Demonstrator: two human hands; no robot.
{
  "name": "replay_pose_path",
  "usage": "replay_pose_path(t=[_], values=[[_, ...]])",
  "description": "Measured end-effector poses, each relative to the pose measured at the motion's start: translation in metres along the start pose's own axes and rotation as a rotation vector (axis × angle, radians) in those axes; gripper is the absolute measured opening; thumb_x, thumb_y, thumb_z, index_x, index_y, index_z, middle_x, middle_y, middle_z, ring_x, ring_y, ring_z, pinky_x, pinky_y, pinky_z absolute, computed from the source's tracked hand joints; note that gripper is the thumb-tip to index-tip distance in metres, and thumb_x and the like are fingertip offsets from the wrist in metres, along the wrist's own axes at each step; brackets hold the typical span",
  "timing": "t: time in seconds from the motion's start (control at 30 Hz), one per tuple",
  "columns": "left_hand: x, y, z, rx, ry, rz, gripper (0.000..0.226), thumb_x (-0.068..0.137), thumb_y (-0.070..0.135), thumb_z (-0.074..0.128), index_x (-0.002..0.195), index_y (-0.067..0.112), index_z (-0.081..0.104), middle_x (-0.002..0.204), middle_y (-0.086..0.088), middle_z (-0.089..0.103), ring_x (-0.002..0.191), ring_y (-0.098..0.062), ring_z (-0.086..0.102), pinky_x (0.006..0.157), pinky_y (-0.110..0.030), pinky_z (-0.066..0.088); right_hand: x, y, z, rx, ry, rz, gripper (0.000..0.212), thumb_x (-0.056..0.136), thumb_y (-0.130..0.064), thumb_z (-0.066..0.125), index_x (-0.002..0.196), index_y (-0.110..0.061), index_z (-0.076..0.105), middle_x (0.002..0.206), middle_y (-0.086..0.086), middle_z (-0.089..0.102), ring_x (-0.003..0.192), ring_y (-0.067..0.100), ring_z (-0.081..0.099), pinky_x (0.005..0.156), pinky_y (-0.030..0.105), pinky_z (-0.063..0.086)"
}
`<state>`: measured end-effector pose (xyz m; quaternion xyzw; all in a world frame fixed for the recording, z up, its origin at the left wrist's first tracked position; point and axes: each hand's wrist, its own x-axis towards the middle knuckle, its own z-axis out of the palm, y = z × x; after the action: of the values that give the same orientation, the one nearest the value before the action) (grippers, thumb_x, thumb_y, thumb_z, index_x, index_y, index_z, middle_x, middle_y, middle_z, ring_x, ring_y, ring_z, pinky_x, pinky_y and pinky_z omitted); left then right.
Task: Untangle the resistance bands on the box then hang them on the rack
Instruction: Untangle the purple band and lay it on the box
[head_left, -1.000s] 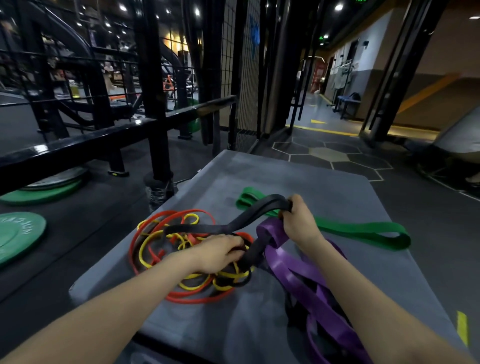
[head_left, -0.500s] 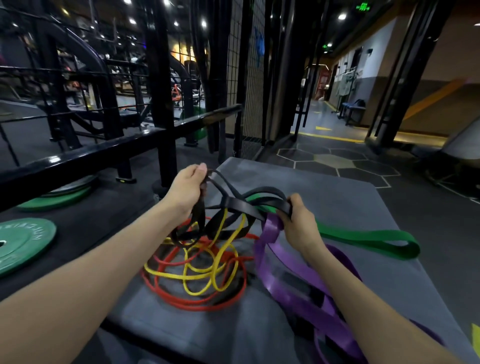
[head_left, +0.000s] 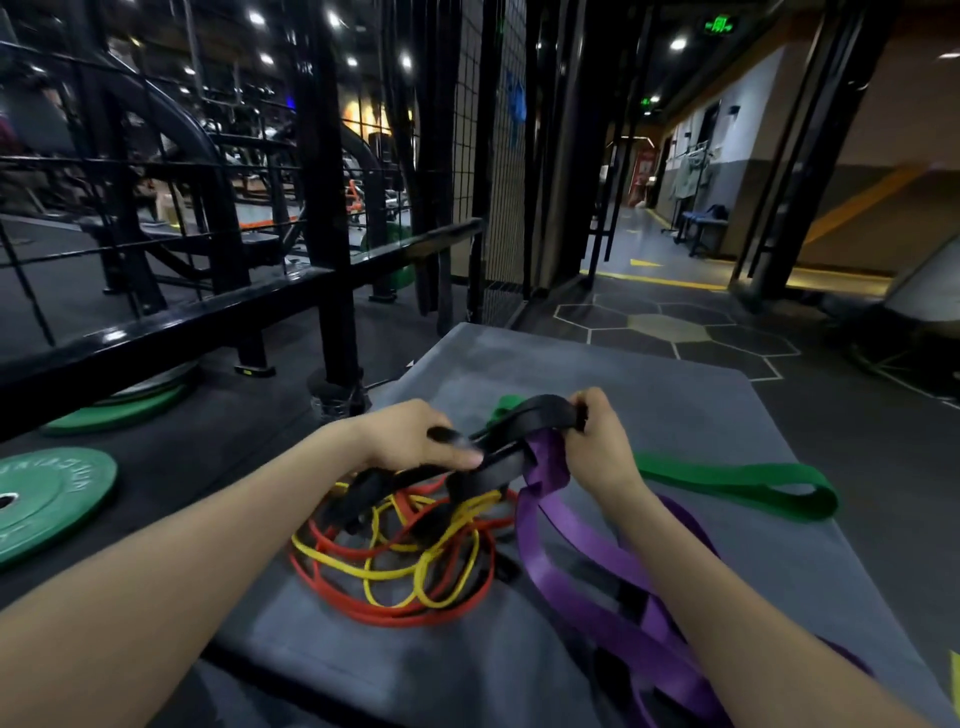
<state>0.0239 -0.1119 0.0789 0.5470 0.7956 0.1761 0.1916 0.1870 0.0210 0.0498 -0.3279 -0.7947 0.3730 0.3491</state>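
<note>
A tangle of resistance bands lies on the grey box (head_left: 597, 364). My right hand (head_left: 597, 441) grips the top loop of the wide black band (head_left: 535, 410) together with a bunch of the purple band (head_left: 566, 561). My left hand (head_left: 415, 436) holds a lower strand of the same black band just left of it. Thin red bands (head_left: 395, 613) and yellow bands (head_left: 384, 571) lie coiled under the black one. A green band (head_left: 737, 483) stretches flat to the right behind my right hand. The black rack (head_left: 332, 208) stands at the left.
Green weight plates (head_left: 47, 499) lie on the floor at the left, below a black horizontal rail (head_left: 182, 322). A wire mesh wall (head_left: 493, 156) rises behind the box. An open corridor with hexagon floor marks (head_left: 670, 327) runs to the right.
My left hand has come down from its raised pull and now holds the black band close to my right hand. The lifted yellow and red loops have dropped back onto the box.
</note>
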Motion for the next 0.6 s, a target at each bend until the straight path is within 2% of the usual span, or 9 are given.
replay_pose_path(t=[0.1, 0.17, 0.23, 0.33, 0.4, 0.47, 0.53, 0.6], values=[[-0.002, 0.013, -0.004, -0.472, 0.239, 0.101, 0.025, 0.085, 0.039, 0.062, 0.076, 0.015, 0.064, 0.065, 0.004, 0.055, 0.061, -0.007, 0.049, 0.061, -0.018, 0.038, -0.001, 0.005, 0.0, -0.022, -0.028, -0.02, 0.01, 0.091, -0.001, 0.045, 0.09, -0.009, 0.039, 0.068, -0.004, 0.046, 0.06, 0.007, 0.042, 0.045, 0.011, 0.034], [-0.003, 0.017, -0.012, -0.686, 0.331, 0.146, 0.026, 0.087, 0.034, 0.057, 0.083, 0.009, 0.064, 0.066, 0.0, 0.047, 0.062, -0.009, 0.043, 0.058, -0.014, 0.036, -0.002, 0.003, 0.003, -0.017, -0.054, -0.055, 0.014, 0.093, -0.006, 0.047, 0.086, -0.012, 0.037, 0.066, -0.005, 0.044, 0.059, 0.006, 0.04, 0.046, 0.011, 0.034], [-0.004, 0.02, -0.017, -0.668, 0.333, 0.161, 0.031, 0.088, 0.037, 0.055, 0.085, 0.007, 0.064, 0.069, -0.004, 0.045, 0.064, -0.01, 0.042, 0.059, -0.017, 0.036, 0.0, -0.001, 0.004, -0.011, -0.068, -0.084, 0.023, 0.094, -0.008, 0.049, 0.079, -0.018, 0.035, 0.066, -0.006, 0.043, 0.059, 0.005, 0.039, 0.047, 0.011, 0.034], [-0.005, 0.018, -0.018, -0.632, 0.332, 0.157, 0.033, 0.085, 0.044, 0.054, 0.066, 0.018, 0.058, 0.062, -0.001, 0.04, 0.06, -0.01, 0.038, 0.061, -0.021, 0.033, 0.003, -0.004, 0.005, -0.018, -0.069, -0.084, 0.017, 0.093, -0.009, 0.05, 0.084, -0.014, 0.037, 0.068, -0.006, 0.044, 0.064, 0.013, 0.042, 0.049, 0.02, 0.031], [-0.009, 0.016, -0.017, -0.581, 0.285, 0.139, 0.034, 0.085, 0.044, 0.054, 0.059, 0.024, 0.06, 0.056, 0.004, 0.035, 0.053, -0.008, 0.035, 0.058, -0.017, 0.033, 0.003, -0.006, 0.005, 0.017, -0.065, -0.064, 0.011, 0.092, -0.005, 0.048, 0.088, -0.01, 0.038, 0.069, -0.004, 0.046, 0.067, 0.015, 0.043, 0.052, 0.026, 0.031], [-0.011, 0.017, -0.013, -0.542, 0.195, 0.133, 0.033, 0.089, 0.039, 0.054, 0.064, 0.025, 0.069, 0.056, 0.003, 0.036, 0.052, -0.008, 0.035, 0.054, -0.013, 0.037, 0.001, -0.007, 0.004, 0.035, -0.073, -0.076, 0.01, 0.092, -0.001, 0.044, 0.089, -0.009, 0.039, 0.07, -0.003, 0.047, 0.068, 0.016, 0.044, 0.053, 0.025, 0.032], [-0.01, 0.024, -0.012, -0.75, 0.216, 0.132, 0.034, 0.091, 0.036, 0.052, 0.077, 0.008, 0.067, 0.06, -0.003, 0.045, 0.051, -0.009, 0.039, 0.055, -0.016, 0.04, -0.002, -0.007, 0.005, -0.031, -0.097, -0.117, 0.011, 0.092, -0.001, 0.043, 0.087, -0.009, 0.037, 0.071, -0.001, 0.047, 0.068, 0.022, 0.046, 0.052, 0.029, 0.027], [-0.009, 0.028, -0.02, -1.097, 0.355, 0.091, 0.035, 0.09, 0.037, 0.051, 0.08, 0.005, 0.061, 0.061, -0.003, 0.057, 0.051, -0.009, 0.05, 0.057, -0.02, 0.044, -0.007, -0.006, 0.01, -0.145, -0.157, -0.157, 0.016, 0.093, -0.003, 0.042, 0.082, -0.01, 0.033, 0.075, 0.005, 0.047, 0.068, 0.031, 0.046, 0.055, 0.029, 0.027]])
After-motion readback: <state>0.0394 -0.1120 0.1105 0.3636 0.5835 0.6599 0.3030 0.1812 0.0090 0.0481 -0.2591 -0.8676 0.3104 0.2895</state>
